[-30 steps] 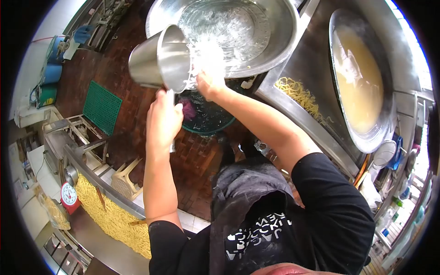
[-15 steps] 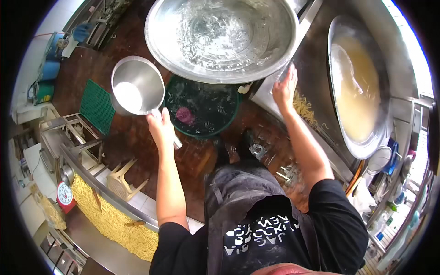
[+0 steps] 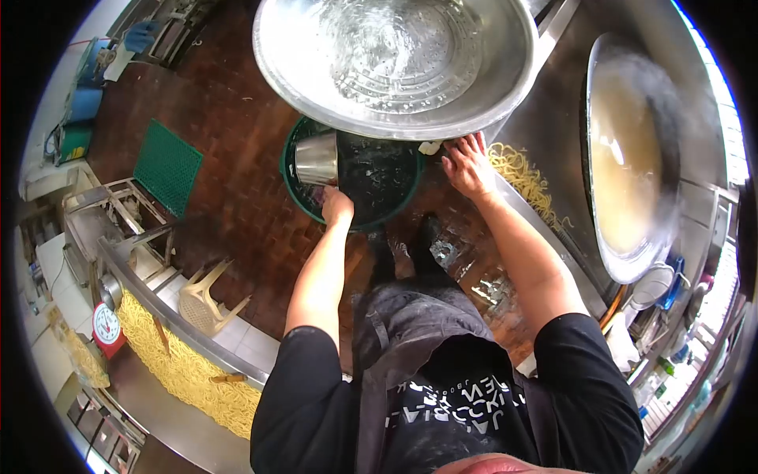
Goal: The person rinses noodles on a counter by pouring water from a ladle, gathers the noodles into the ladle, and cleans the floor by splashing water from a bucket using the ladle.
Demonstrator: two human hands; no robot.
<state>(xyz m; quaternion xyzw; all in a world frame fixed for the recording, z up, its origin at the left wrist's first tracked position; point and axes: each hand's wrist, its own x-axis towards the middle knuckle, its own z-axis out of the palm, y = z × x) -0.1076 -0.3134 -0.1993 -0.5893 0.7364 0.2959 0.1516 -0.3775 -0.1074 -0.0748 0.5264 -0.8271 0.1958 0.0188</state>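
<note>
Metal pitcher (image 3: 316, 158), one: over the left side of the green tub (image 3: 399, 207), near that tub's left rim; tipped on its side, long axis running left to right as I read it, mouth to the right toward the tub's middle, base to the left. Whether it meets the liquid I cannot tell.

Left hand (image 3: 338, 207): clenched around the pitcher's handle, which it mostly hides from me.

Right hand (image 3: 470, 170): grasping nothing that I can make out; fingers parted, at the near-left corner of the metal worktop (image 3: 545, 118), just below the rim of the wide basin (image 3: 442, 126). Contact there I cannot confirm.

Basin: metal, water inside, its near rim overlapping the tub in my view.

Yellow noodles (image 3: 517, 175): loose heap along the worktop's left edge.

Large round pan (image 3: 628, 166): cloudy liquid inside, right of the noodles.
</note>
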